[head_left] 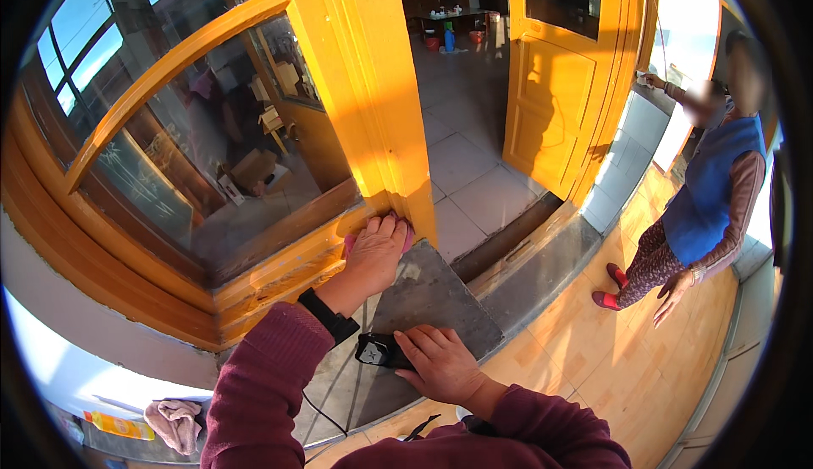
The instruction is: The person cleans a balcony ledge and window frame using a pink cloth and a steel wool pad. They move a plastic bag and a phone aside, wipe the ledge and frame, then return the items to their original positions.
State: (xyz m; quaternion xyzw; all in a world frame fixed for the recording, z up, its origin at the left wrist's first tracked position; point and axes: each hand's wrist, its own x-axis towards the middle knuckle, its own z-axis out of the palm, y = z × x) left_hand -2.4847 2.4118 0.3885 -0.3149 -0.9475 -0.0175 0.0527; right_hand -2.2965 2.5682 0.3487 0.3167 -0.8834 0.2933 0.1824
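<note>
My left hand (378,253) is closed over a pink cloth (408,237) and presses it against the yellow wooden window frame (292,253), low down by the door post. A black band circles that wrist. Lower and to the right, my right hand (445,362) is at the grey stone ledge (440,295). Its fingers and thumb lie on either side of a small black device (373,350) with a shiny end; the exact kind does not show. Part of the cloth is hidden under my left fingers.
Window glass (220,138) fills the left. An open yellow door (555,105) stands beyond the doorway. At right, a person in a blue vest (720,185) stands on the tan tiled floor (542,367). A towel (174,424) and a yellow packet (118,425) lie lower left.
</note>
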